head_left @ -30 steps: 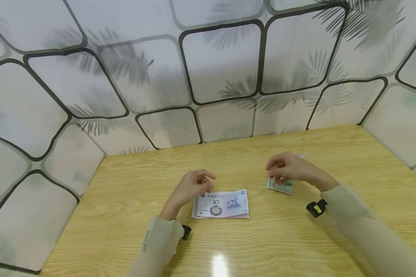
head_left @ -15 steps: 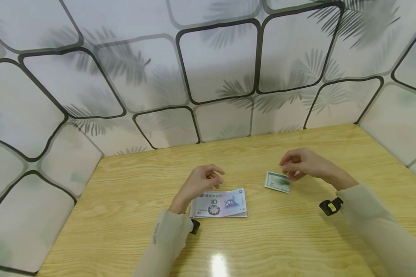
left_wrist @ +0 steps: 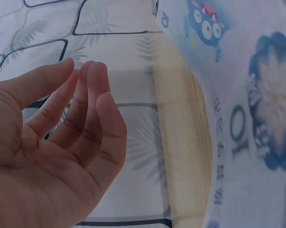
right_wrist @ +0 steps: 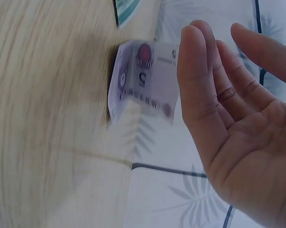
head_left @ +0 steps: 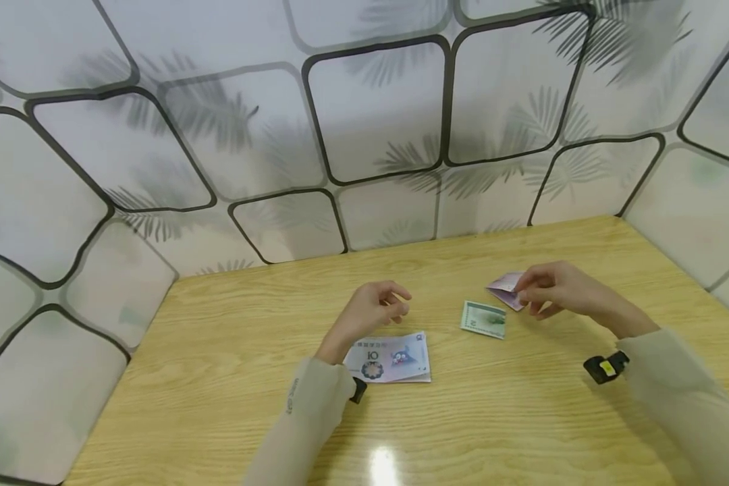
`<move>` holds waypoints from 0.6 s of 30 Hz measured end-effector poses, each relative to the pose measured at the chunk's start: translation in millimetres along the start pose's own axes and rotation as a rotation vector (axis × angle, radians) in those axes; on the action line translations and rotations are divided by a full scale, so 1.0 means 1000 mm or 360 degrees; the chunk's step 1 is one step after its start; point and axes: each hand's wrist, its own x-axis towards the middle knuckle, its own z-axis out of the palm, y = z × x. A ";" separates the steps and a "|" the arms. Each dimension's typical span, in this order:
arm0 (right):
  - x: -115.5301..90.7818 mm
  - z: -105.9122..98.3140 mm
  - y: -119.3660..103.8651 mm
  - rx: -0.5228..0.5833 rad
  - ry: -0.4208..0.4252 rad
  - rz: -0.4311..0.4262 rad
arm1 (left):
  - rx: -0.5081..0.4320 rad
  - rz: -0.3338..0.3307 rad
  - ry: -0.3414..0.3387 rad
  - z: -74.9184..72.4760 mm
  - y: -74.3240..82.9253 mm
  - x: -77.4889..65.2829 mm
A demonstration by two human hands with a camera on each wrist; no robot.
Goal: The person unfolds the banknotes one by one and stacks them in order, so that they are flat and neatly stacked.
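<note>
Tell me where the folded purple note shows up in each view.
Head: purple note right of centre, just left of the right hand.
Left wrist: not in it.
Right wrist: upper middle, left of the hand.
Shared landmark: the leaf-print backdrop, in all three.

From the green banknote [head_left: 483,320], the 5 banknote [head_left: 502,289] at one o'clock is purple, the 10 banknote [head_left: 393,356] at eight is lilac with blue print; the tabletop [head_left: 243,324] is yellow wood-grain.

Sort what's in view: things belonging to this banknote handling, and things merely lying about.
Seemingly part of the job:
stacked cartoon 10 notes
green note
creased purple 5 note near the right hand

Surroundings, nothing loose among them:
wood-grain tabletop
leaf-patterned backdrop
black wrist cameras
</note>
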 end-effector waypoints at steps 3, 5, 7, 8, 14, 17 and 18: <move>-0.003 -0.004 0.004 0.0009 0.0017 0.0021 | 0.0008 0.0005 -0.0027 0.004 0.004 0.006; -0.004 -0.007 0.007 0.0017 0.0026 0.0029 | -0.0001 0.0011 -0.0046 0.007 0.007 0.009; -0.006 -0.009 0.009 0.0019 0.0037 0.0034 | -0.0015 0.0010 -0.0061 0.010 0.010 0.013; -0.006 -0.010 0.010 0.0018 0.0039 0.0037 | -0.0019 0.0012 -0.0065 0.011 0.011 0.014; -0.010 -0.017 0.017 0.0017 0.0061 0.0094 | -0.0007 0.0021 -0.0081 0.020 0.017 0.024; -0.011 -0.021 0.020 0.0058 0.0067 0.0148 | 0.0007 0.0033 -0.0089 0.024 0.019 0.029; -0.010 -0.023 0.022 0.0068 0.0070 0.0166 | 0.0009 0.0042 -0.0092 0.026 0.020 0.031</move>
